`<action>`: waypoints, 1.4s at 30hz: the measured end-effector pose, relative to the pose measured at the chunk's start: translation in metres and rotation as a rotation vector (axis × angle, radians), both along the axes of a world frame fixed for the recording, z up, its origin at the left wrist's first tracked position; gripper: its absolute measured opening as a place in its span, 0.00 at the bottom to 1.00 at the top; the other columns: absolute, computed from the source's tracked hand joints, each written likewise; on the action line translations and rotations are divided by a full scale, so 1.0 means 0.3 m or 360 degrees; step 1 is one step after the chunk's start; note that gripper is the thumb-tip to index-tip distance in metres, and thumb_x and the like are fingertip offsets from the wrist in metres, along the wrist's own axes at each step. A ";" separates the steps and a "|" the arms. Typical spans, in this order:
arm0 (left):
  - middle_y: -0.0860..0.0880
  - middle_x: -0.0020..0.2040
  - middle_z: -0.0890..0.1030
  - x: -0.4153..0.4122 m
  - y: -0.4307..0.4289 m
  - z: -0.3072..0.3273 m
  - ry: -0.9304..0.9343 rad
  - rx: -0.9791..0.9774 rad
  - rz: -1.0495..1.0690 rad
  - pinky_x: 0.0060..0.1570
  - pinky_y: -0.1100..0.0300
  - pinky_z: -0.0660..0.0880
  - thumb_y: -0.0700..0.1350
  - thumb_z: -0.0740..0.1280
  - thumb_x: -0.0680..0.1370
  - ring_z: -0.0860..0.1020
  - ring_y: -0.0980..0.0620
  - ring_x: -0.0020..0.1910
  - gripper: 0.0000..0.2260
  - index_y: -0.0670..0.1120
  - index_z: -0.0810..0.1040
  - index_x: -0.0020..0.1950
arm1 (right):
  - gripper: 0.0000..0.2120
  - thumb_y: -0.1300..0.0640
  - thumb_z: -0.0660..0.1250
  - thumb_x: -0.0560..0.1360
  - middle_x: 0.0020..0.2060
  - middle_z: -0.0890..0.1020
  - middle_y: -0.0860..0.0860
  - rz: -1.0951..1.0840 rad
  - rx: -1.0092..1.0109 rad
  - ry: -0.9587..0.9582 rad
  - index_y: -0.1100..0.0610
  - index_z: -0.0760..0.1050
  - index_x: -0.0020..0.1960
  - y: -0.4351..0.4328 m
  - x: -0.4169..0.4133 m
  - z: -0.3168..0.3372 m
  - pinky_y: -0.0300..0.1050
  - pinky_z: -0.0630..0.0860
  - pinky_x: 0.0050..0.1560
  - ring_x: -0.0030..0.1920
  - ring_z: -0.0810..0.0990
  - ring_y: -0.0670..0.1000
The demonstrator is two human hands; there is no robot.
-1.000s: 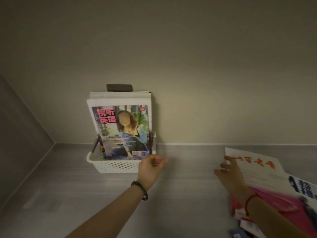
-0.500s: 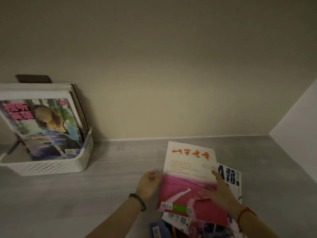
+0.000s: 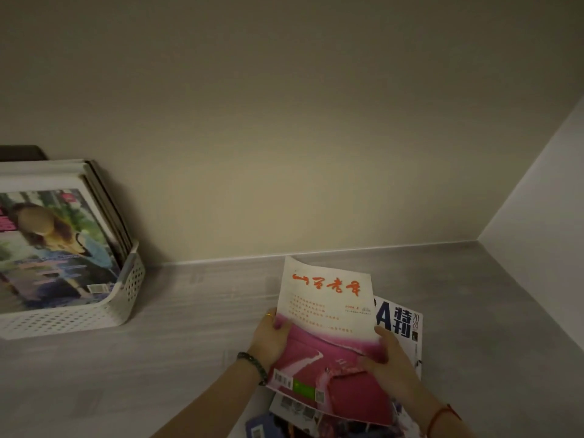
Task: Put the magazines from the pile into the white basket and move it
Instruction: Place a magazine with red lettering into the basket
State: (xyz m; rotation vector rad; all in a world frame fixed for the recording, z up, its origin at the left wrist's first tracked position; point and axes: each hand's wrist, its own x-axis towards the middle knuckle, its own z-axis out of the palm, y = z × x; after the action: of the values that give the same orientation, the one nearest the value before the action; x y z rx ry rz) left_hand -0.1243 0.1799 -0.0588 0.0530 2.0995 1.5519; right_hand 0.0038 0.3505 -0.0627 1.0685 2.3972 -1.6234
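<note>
A white and pink magazine [image 3: 325, 314] with red lettering is lifted off the pile [image 3: 396, 324] at the lower right. My left hand [image 3: 270, 338] grips its left edge. My right hand [image 3: 387, 361] holds its right side, fingers across the pink cover. Under it lie a white magazine with dark lettering and other issues. The white perforated basket [image 3: 126, 295] stands at the far left against the wall, with several magazines [image 3: 57, 248] leaning upright in it.
The grey shelf surface [image 3: 196, 330] stretches between the basket and the pile. A beige back wall [image 3: 284, 137] and a pale side wall [image 3: 543, 200] on the right close in the space. A dark object [image 3: 22, 152] shows behind the basket's magazines.
My left hand left the basket and came right to the pile. Both hands took hold of the white and pink magazine and raised it. The view swung right.
</note>
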 end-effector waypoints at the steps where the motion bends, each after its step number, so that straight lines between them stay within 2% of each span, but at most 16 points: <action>1: 0.41 0.56 0.79 0.003 -0.001 0.013 0.0045 0.0016 -0.0006 0.56 0.48 0.77 0.38 0.59 0.78 0.78 0.42 0.54 0.14 0.41 0.69 0.63 | 0.32 0.65 0.68 0.71 0.68 0.68 0.57 -0.0043 -0.0080 0.0043 0.56 0.57 0.70 0.002 -0.001 0.004 0.52 0.71 0.62 0.63 0.70 0.54; 4: 0.44 0.53 0.79 0.005 -0.038 0.074 0.0116 0.0236 -0.0068 0.47 0.60 0.79 0.35 0.58 0.78 0.78 0.49 0.49 0.13 0.44 0.71 0.61 | 0.31 0.66 0.67 0.71 0.61 0.74 0.58 -0.0155 -0.0294 0.0121 0.57 0.58 0.70 -0.005 -0.011 0.023 0.43 0.72 0.47 0.53 0.73 0.53; 6: 0.43 0.55 0.79 0.000 -0.093 0.130 0.0116 0.0421 -0.0109 0.45 0.60 0.80 0.36 0.59 0.78 0.79 0.48 0.48 0.11 0.50 0.72 0.54 | 0.28 0.65 0.66 0.72 0.60 0.75 0.57 -0.0215 -0.0467 0.0177 0.57 0.61 0.68 -0.025 -0.031 0.040 0.43 0.72 0.43 0.53 0.75 0.55; 10: 0.40 0.57 0.79 -0.025 -0.248 0.238 0.0126 0.0736 -0.0086 0.50 0.48 0.80 0.39 0.61 0.77 0.80 0.39 0.53 0.11 0.51 0.71 0.56 | 0.13 0.59 0.65 0.74 0.55 0.78 0.56 -0.0161 -0.0401 0.0335 0.54 0.71 0.57 -0.133 -0.122 0.125 0.51 0.75 0.54 0.48 0.78 0.52; 11: 0.40 0.57 0.79 -0.034 -0.288 0.263 0.0127 0.0800 -0.0062 0.50 0.47 0.80 0.39 0.62 0.76 0.80 0.39 0.52 0.11 0.51 0.71 0.56 | 0.14 0.59 0.65 0.74 0.56 0.78 0.58 -0.0171 -0.0401 0.0347 0.55 0.71 0.59 -0.161 -0.149 0.158 0.56 0.75 0.57 0.50 0.79 0.56; 13: 0.41 0.55 0.80 -0.061 -0.397 0.310 0.0166 0.0872 0.0028 0.46 0.50 0.81 0.40 0.63 0.75 0.82 0.42 0.49 0.12 0.50 0.71 0.56 | 0.15 0.60 0.64 0.74 0.54 0.79 0.60 -0.0152 -0.0429 0.0412 0.58 0.71 0.61 -0.242 -0.218 0.231 0.60 0.76 0.55 0.51 0.79 0.60; 17: 0.47 0.53 0.82 -0.146 -0.673 0.388 0.0451 0.0678 0.0271 0.47 0.54 0.81 0.44 0.63 0.76 0.82 0.48 0.50 0.08 0.53 0.74 0.54 | 0.09 0.64 0.66 0.72 0.47 0.83 0.56 0.0005 -0.0117 0.0693 0.61 0.76 0.53 -0.470 -0.354 0.370 0.38 0.78 0.38 0.39 0.81 0.50; 19: 0.54 0.44 0.85 -0.194 -0.817 0.423 0.0595 0.0618 0.0398 0.39 0.65 0.80 0.44 0.63 0.76 0.83 0.58 0.43 0.06 0.54 0.76 0.49 | 0.08 0.64 0.69 0.70 0.43 0.82 0.53 0.0098 0.0056 0.0796 0.60 0.77 0.49 -0.605 -0.422 0.420 0.29 0.72 0.30 0.36 0.78 0.42; 20: 0.57 0.40 0.85 -0.218 -0.885 0.439 0.0641 0.0589 0.0465 0.37 0.69 0.78 0.44 0.63 0.76 0.82 0.62 0.40 0.06 0.54 0.77 0.46 | 0.08 0.64 0.69 0.70 0.42 0.82 0.53 0.0145 0.0069 0.0829 0.61 0.77 0.49 -0.672 -0.457 0.435 0.28 0.72 0.30 0.37 0.79 0.44; 22: 0.57 0.39 0.84 -0.268 -1.015 0.463 0.0712 0.0506 0.0600 0.37 0.70 0.77 0.44 0.63 0.76 0.81 0.64 0.38 0.06 0.53 0.78 0.43 | 0.09 0.67 0.68 0.70 0.45 0.82 0.54 0.0171 -0.0011 0.0914 0.64 0.77 0.51 -0.801 -0.529 0.458 0.31 0.75 0.33 0.41 0.80 0.50; 25: 0.54 0.43 0.82 -0.349 -1.178 0.489 0.0795 0.0436 0.0732 0.41 0.61 0.78 0.44 0.64 0.76 0.80 0.58 0.42 0.06 0.52 0.79 0.43 | 0.08 0.67 0.66 0.71 0.45 0.80 0.52 0.0134 0.0036 0.1052 0.66 0.78 0.50 -0.968 -0.639 0.492 0.33 0.76 0.37 0.42 0.79 0.52; 28: 0.56 0.40 0.81 -0.441 -1.305 0.508 0.0848 0.0435 0.0843 0.35 0.66 0.77 0.42 0.65 0.75 0.80 0.62 0.39 0.07 0.53 0.79 0.41 | 0.06 0.67 0.67 0.71 0.41 0.80 0.52 0.0154 0.0156 0.1145 0.67 0.78 0.47 -1.094 -0.734 0.513 0.40 0.76 0.41 0.39 0.80 0.53; 31: 0.57 0.39 0.82 -0.534 -1.391 0.501 0.0837 0.0430 0.0895 0.31 0.70 0.78 0.41 0.67 0.74 0.81 0.63 0.36 0.05 0.50 0.80 0.43 | 0.06 0.67 0.69 0.69 0.39 0.81 0.50 0.0063 0.0218 0.1181 0.65 0.80 0.47 -1.172 -0.811 0.516 0.32 0.73 0.35 0.34 0.79 0.46; 35: 0.52 0.42 0.82 -0.642 -1.435 0.441 0.0739 0.0458 0.0976 0.32 0.68 0.78 0.40 0.68 0.73 0.81 0.57 0.40 0.06 0.43 0.81 0.49 | 0.04 0.67 0.68 0.70 0.38 0.80 0.51 0.0026 0.0234 0.1125 0.66 0.79 0.45 -1.225 -0.902 0.483 0.27 0.73 0.31 0.35 0.78 0.49; 38: 0.51 0.40 0.82 -0.692 -1.435 0.381 0.0676 0.0494 0.0968 0.29 0.69 0.78 0.38 0.68 0.73 0.83 0.59 0.34 0.03 0.45 0.81 0.44 | 0.03 0.66 0.67 0.71 0.36 0.81 0.54 0.0006 0.0277 0.1006 0.65 0.79 0.41 -1.232 -0.954 0.422 0.37 0.74 0.34 0.35 0.79 0.54; 42: 0.46 0.43 0.82 -0.734 -1.436 0.278 0.0515 0.0434 0.0981 0.40 0.55 0.79 0.38 0.68 0.73 0.81 0.46 0.44 0.05 0.47 0.79 0.40 | 0.08 0.65 0.67 0.71 0.35 0.82 0.64 -0.0053 0.0274 0.0852 0.71 0.75 0.38 -1.226 -0.987 0.320 0.48 0.77 0.36 0.40 0.80 0.64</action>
State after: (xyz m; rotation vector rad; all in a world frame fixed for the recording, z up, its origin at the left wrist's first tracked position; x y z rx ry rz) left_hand -0.3445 -0.2508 0.0247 -0.2927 2.2560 2.3204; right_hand -0.2923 -0.0173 0.0333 0.7654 2.9032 -1.9460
